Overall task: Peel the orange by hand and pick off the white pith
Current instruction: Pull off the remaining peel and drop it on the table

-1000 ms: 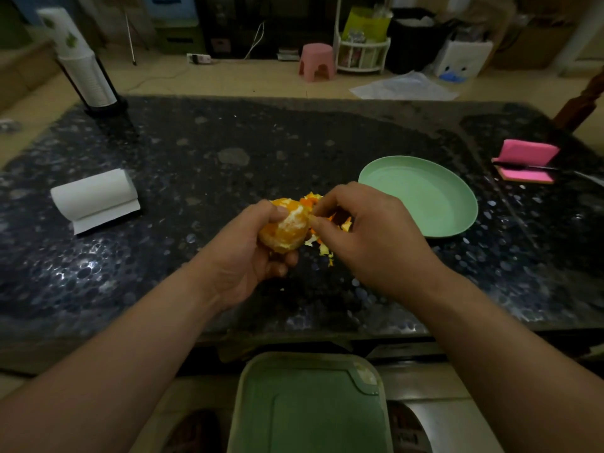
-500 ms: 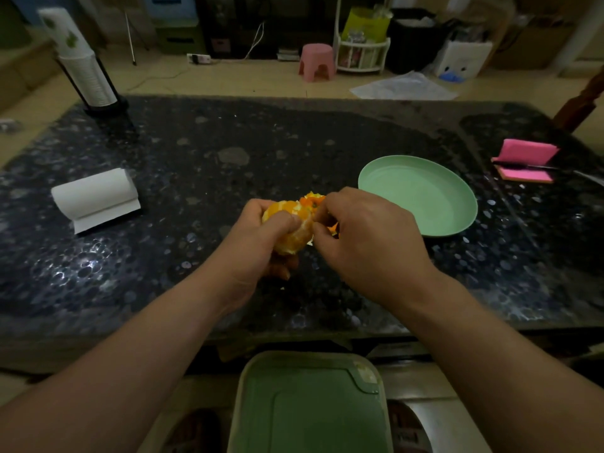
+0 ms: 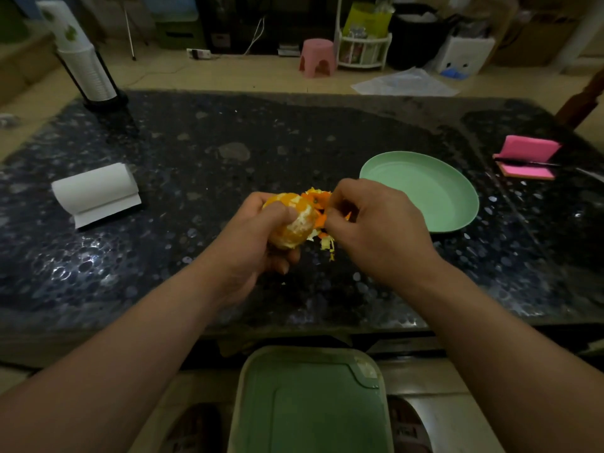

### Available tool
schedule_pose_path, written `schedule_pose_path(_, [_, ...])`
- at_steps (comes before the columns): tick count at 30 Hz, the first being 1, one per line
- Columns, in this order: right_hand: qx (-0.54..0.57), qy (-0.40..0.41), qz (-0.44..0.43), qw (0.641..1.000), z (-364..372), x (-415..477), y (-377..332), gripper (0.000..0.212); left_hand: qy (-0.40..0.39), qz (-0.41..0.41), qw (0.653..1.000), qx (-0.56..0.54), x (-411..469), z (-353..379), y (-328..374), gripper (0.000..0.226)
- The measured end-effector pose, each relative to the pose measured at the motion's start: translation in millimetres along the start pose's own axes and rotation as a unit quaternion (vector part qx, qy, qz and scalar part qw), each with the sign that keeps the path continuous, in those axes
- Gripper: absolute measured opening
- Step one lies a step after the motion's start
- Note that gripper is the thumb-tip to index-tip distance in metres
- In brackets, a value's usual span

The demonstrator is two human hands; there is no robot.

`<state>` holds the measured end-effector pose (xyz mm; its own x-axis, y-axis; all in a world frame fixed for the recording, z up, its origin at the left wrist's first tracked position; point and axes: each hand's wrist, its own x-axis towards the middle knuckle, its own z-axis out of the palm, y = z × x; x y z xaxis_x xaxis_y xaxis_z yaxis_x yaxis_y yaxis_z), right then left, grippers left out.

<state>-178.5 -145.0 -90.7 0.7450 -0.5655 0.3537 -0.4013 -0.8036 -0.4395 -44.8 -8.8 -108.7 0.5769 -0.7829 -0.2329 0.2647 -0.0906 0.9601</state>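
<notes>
Gripping orange point(image 3: 295, 223), left hand point(image 3: 258, 243), right hand point(image 3: 376, 230) pinching peel point(image 3: 318, 197) (stem end seemingly rightward)

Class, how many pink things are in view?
2: a pink stool on the floor beyond the table, a pink pad on the table's right side. More may be hidden.

The left hand point(image 3: 258, 237) covers the near side and underside of the orange point(image 3: 295, 223). The right hand point(image 3: 376, 230) has its fingertips turned away, so just where they pinch the peel point(image 3: 318, 199) is hidden, and part of the peel lies behind it. The green bin point(image 3: 310, 403) and both forearms run off the bottom edge. The thin dark thing on the pink pad point(image 3: 526, 156) is too small to tell.
</notes>
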Motion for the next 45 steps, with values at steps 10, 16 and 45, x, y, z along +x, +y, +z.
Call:
schedule_pose_path(10, [0.019, -0.044, 0.000, 0.999, 0.2, 2.0, 4.8, 0.009, 0.011, -0.010, 1.000, -0.002, 3.3, -2.1, -1.4, 0.050])
schedule_pose_path(16, [0.059, -0.052, -0.023, 0.997, -1.7, -1.3, -2.1, 0.009, 0.015, 0.005, 0.998, 0.054, 1.3, 0.3, -1.5, 0.052])
schedule_pose_path(45, [0.068, -0.058, -0.029, 0.996, -0.8, 0.2, 2.7, 0.007, 0.015, 0.021, 0.998, 0.058, 1.6, -1.4, -4.8, 0.042])
